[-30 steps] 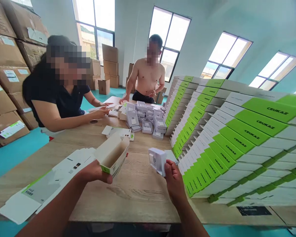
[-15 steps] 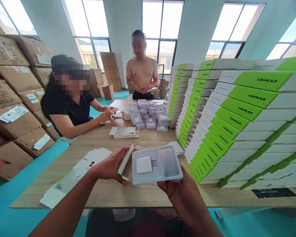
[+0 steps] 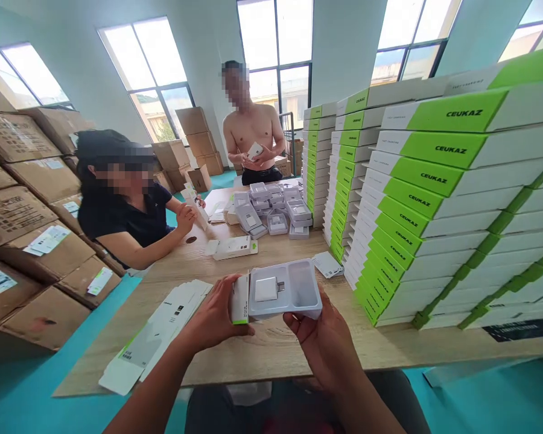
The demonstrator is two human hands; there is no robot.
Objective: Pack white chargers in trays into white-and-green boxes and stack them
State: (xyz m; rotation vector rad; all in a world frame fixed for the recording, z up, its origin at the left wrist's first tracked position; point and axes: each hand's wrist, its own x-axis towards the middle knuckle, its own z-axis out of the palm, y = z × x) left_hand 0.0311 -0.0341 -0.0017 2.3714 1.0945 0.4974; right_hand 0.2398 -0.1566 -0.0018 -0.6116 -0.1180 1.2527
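Note:
My left hand (image 3: 212, 316) is closed around a white and green carton (image 3: 239, 298), whose right end faces a plastic tray. My right hand (image 3: 323, 331) grips that plastic tray (image 3: 305, 295) by its right end and underside. In the tray's left compartment sits a white charger plug (image 3: 265, 289) with its metal prongs to the right; the right compartment holds nothing visible. The tray's left edge meets the carton's opening, and I cannot tell how far in it goes. Flat cartons (image 3: 163, 325) lie in a fanned pile beside my left forearm.
Tall stacks of green and white boxes (image 3: 434, 175) rise on the right. Loose trays (image 3: 278, 223) are heaped at the table's far side, near a carton (image 3: 233, 247) and papers (image 3: 328, 264). One person (image 3: 122, 211) sits left, another (image 3: 253, 132) stands behind. Brown boxes (image 3: 22, 211) line the left.
The carton has turned upright and come against the tray's left edge. The seated person now raises a carton, and the standing person holds a white box. My view has tilted.

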